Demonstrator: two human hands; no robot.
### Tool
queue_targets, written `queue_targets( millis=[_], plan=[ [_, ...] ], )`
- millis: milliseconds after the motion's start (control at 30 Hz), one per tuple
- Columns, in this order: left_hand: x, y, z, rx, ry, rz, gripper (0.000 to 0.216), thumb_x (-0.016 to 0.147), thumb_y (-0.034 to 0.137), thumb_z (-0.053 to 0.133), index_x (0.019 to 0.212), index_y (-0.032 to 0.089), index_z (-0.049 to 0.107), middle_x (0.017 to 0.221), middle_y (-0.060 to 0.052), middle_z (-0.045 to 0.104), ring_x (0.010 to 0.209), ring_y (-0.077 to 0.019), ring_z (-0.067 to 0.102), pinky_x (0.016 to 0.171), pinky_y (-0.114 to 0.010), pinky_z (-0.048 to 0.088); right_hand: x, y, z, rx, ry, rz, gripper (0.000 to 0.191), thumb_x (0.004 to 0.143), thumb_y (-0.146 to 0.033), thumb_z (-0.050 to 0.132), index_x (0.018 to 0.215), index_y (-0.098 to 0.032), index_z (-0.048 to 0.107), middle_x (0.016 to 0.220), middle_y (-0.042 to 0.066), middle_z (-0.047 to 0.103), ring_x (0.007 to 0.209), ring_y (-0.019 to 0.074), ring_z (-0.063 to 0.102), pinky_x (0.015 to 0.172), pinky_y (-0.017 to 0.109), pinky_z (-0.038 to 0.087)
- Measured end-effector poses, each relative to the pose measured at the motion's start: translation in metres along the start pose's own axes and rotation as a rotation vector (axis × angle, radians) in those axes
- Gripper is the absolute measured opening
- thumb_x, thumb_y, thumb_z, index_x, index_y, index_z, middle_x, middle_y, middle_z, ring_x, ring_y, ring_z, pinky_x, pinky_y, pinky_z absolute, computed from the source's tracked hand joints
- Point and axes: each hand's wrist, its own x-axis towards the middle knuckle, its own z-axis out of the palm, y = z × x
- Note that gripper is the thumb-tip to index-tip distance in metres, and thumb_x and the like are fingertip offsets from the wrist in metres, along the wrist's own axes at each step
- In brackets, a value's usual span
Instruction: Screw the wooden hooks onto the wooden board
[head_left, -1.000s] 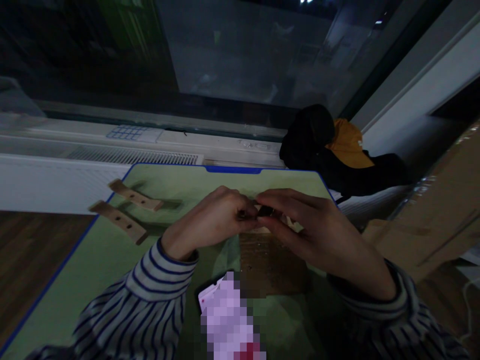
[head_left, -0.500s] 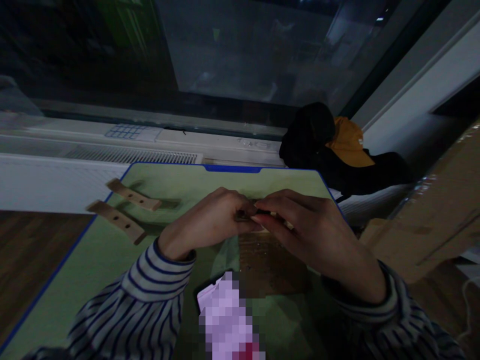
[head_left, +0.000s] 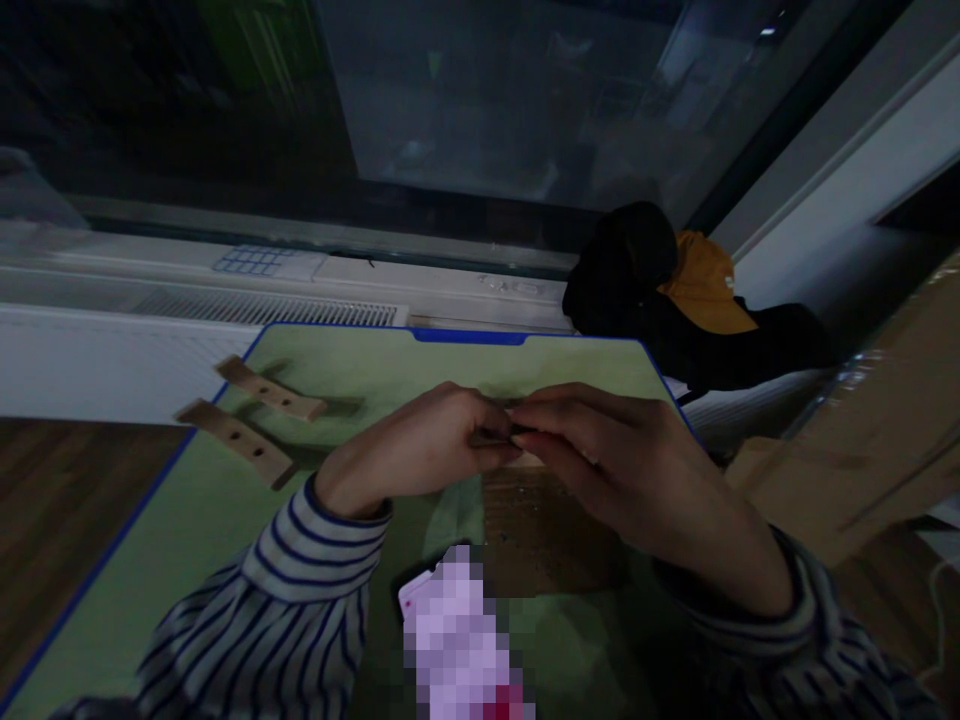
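Note:
My left hand (head_left: 420,450) and my right hand (head_left: 622,460) meet fingertip to fingertip above the middle of a green mat (head_left: 187,520). Both are closed in a pinch on a small dark part (head_left: 504,436) between them, mostly hidden by the fingers. Just under the hands lies a brown wooden board (head_left: 540,530). Both arms wear striped sleeves.
Two wooden slats with holes (head_left: 251,420) lie on the mat's left side. A blurred pink object (head_left: 457,630) sits near the front edge. Behind the mat are a white radiator, a dark window, and a black and orange bag (head_left: 675,300). Cardboard (head_left: 862,440) stands at right.
The hands have stayed almost still; the fingertips have pressed slightly closer around the small part. The view has shifted a little.

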Motion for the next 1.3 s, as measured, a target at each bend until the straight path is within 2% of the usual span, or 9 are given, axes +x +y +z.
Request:
queue_targets(
  millis=[133, 300, 467, 533, 733, 867, 1033, 1167, 1300],
  plan=[
    [0.000, 0.001, -0.001, 0.003, 0.028, 0.003, 0.015, 0.080, 0.021, 0.054, 0.083, 0.019, 0.069, 0.072, 0.001, 0.067, 0.065, -0.0118, 0.058, 0.059, -0.023, 0.037, 0.001, -0.001, 0.003, -0.105, 0.028, -0.001, 0.019, 0.090, -0.024, 0.049, 0.104, -0.018, 0.059, 0.102, 0.005, 0.065, 0.086, 0.0155, 0.062, 0.073, 0.028, 0.050],
    [0.000, 0.002, -0.003, 0.028, 0.095, 0.012, 0.016, 0.080, 0.031, 0.058, 0.087, 0.022, 0.070, 0.075, 0.000, 0.069, 0.068, -0.0129, 0.060, 0.060, -0.023, 0.039, 0.000, -0.001, 0.003, -0.132, 0.039, 0.027, 0.018, 0.090, -0.026, 0.047, 0.101, -0.017, 0.058, 0.097, 0.006, 0.065, 0.081, 0.0155, 0.062, 0.068, 0.027, 0.049],
    [0.000, 0.002, -0.001, 0.081, 0.100, 0.002, 0.021, 0.081, 0.035, 0.057, 0.079, 0.019, 0.069, 0.070, -0.001, 0.066, 0.065, -0.0128, 0.058, 0.057, -0.023, 0.036, -0.001, 0.000, -0.003, 0.064, -0.056, -0.009, 0.028, 0.090, -0.018, 0.047, 0.117, -0.019, 0.054, 0.118, 0.003, 0.062, 0.104, 0.0130, 0.058, 0.088, 0.026, 0.045],
    [-0.001, 0.002, -0.001, 0.090, 0.085, -0.004, 0.021, 0.081, 0.035, 0.057, 0.079, 0.018, 0.069, 0.070, -0.002, 0.066, 0.065, -0.0125, 0.057, 0.058, -0.023, 0.036, -0.001, 0.001, -0.005, 0.114, -0.084, -0.021, 0.031, 0.090, -0.017, 0.046, 0.120, -0.019, 0.053, 0.120, 0.002, 0.062, 0.107, 0.0103, 0.057, 0.091, 0.022, 0.043],
    [0.000, 0.000, 0.001, -0.019, -0.018, -0.002, 0.020, 0.083, 0.027, 0.051, 0.078, 0.016, 0.068, 0.070, 0.000, 0.065, 0.064, -0.0111, 0.056, 0.060, -0.023, 0.037, 0.003, -0.002, -0.002, 0.007, -0.032, 0.020, 0.020, 0.089, -0.024, 0.052, 0.107, -0.020, 0.061, 0.102, 0.000, 0.068, 0.087, 0.0124, 0.064, 0.075, 0.024, 0.048],
    [0.001, 0.001, 0.001, -0.031, 0.040, -0.003, 0.018, 0.081, 0.026, 0.054, 0.083, 0.019, 0.070, 0.071, 0.000, 0.067, 0.063, -0.0115, 0.056, 0.058, -0.023, 0.037, 0.004, -0.003, 0.002, -0.078, -0.001, 0.042, 0.019, 0.089, -0.026, 0.051, 0.103, -0.018, 0.062, 0.097, 0.003, 0.068, 0.082, 0.0141, 0.064, 0.070, 0.026, 0.048],
    [0.002, 0.000, 0.001, -0.026, 0.070, 0.000, 0.018, 0.082, 0.033, 0.057, 0.083, 0.022, 0.071, 0.073, 0.001, 0.070, 0.063, -0.0114, 0.059, 0.057, -0.022, 0.037, 0.002, -0.002, 0.001, -0.028, -0.004, 0.040, 0.022, 0.089, -0.027, 0.050, 0.107, -0.019, 0.060, 0.102, 0.003, 0.067, 0.088, 0.0140, 0.063, 0.073, 0.025, 0.048],
    [0.002, 0.001, 0.001, -0.050, 0.026, 0.039, 0.017, 0.083, 0.029, 0.056, 0.087, 0.022, 0.071, 0.081, 0.000, 0.071, 0.071, -0.0130, 0.062, 0.062, -0.022, 0.040, 0.000, -0.001, -0.005, 0.110, -0.046, -0.013, 0.030, 0.089, -0.018, 0.049, 0.118, -0.017, 0.054, 0.117, 0.002, 0.063, 0.102, 0.0105, 0.059, 0.087, 0.021, 0.045],
    [0.002, 0.000, 0.001, -0.002, 0.040, 0.006, 0.018, 0.082, 0.032, 0.058, 0.087, 0.021, 0.070, 0.079, -0.001, 0.071, 0.069, -0.0140, 0.062, 0.060, -0.024, 0.040, -0.002, 0.001, -0.006, 0.128, -0.083, -0.033, 0.030, 0.090, -0.015, 0.046, 0.119, -0.019, 0.056, 0.119, 0.000, 0.062, 0.108, 0.0097, 0.057, 0.093, 0.022, 0.043]
  ],
)
